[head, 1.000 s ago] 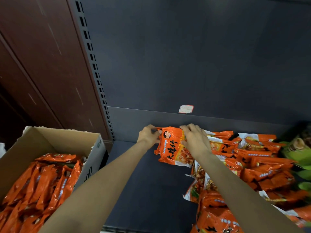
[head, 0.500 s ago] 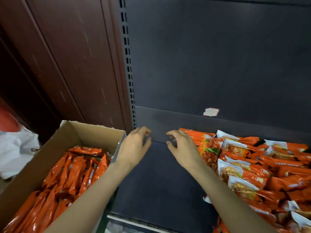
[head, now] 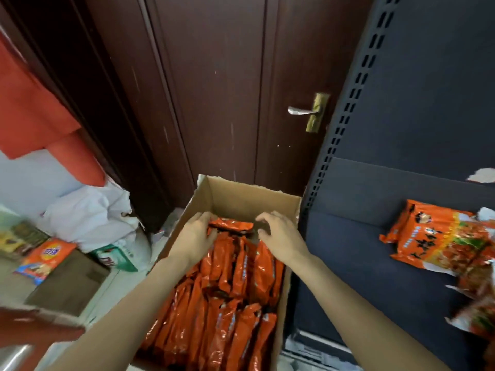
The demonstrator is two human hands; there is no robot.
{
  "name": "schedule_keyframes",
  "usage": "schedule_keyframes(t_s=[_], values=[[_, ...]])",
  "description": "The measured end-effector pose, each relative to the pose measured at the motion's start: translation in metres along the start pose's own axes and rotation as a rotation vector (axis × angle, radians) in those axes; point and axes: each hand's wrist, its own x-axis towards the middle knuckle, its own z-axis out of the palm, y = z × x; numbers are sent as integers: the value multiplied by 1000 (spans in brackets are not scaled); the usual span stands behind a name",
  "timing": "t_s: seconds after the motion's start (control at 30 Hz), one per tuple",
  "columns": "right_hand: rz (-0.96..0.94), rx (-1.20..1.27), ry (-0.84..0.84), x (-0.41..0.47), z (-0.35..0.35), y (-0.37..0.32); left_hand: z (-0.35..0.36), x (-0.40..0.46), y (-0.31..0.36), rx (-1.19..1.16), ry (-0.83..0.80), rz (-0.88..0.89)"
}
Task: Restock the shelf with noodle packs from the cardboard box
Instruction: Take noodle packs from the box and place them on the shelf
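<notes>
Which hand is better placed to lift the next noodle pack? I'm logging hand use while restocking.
Left, probably. The left hand already rests on the topmost pack in the cardboard box; the right hand hovers open beside it.

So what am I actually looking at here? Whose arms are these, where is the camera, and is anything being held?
No machine here: these are a person's two bare arms, filmed by a camera worn on their head, looking forward and down. Both reach into an open brown cardboard box packed with shiny orange noodle packs standing on edge. The left hand rests its fingers on the orange pack lying crosswise at the far end; the right hand hovers beside it, fingers loosely curled, holding nothing. Nothing is lifted yet. To the right is the dark grey metal shelf, where more orange packs already lie flat. Behind the box stands a dark brown wooden door.
</notes>
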Motion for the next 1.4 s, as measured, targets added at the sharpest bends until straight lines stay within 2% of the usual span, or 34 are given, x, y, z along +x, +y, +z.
schedule_keyframes(t_s=[0.33,0.57,0.7,0.93,1.07,1.17,1.3,1.4], values=[[253,-157,-184,44,76,-7,31,50,-44,9,-342,19],[330,-266,-206,85,99,9,58,75,-65,5,-327,-89],[344,-333,-124,98,104,13,66,84,-68,19,-280,-78],[324,-214,-124,102,95,20,74,95,-70,39,-281,-33],[302,-140,-140,102,91,23,72,104,-67,174,-340,14],[286,-85,-189,99,88,24,70,107,-62,172,-240,16],[304,-84,-102,88,83,25,61,96,-58,16,-14,2],[286,-79,-211,84,83,24,50,82,-51,-37,101,10]])
